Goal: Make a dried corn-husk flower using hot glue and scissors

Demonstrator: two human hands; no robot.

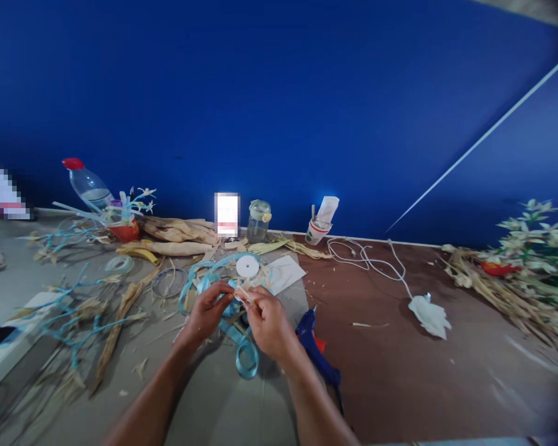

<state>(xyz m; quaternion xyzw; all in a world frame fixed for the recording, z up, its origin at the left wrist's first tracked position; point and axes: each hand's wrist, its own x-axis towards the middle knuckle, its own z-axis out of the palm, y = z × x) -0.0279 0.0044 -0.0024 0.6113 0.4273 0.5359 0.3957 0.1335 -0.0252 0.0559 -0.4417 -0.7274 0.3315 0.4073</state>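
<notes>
Over the table's middle, my left hand (211,310) and my right hand (267,319) meet with their fingers pinched on one small pale strip (243,294). It looks like dried husk, but its far part is hidden by the fingers. Beneath and around the hands lies a tangle of light blue ribbon (247,359), with one loop towards me. A white ribbon spool (247,266) sits just beyond my fingertips. To the right of my right wrist rests a blue glue gun (314,347), partly covered by the forearm.
Blue-wrapped stems (74,328) and a long dried husk piece (116,334) lie left. Along the wall stand a red-capped bottle (87,183), a glass jar (259,220) and a paper cup (318,230). A white cable (385,272) and artificial flowers (534,241) are right.
</notes>
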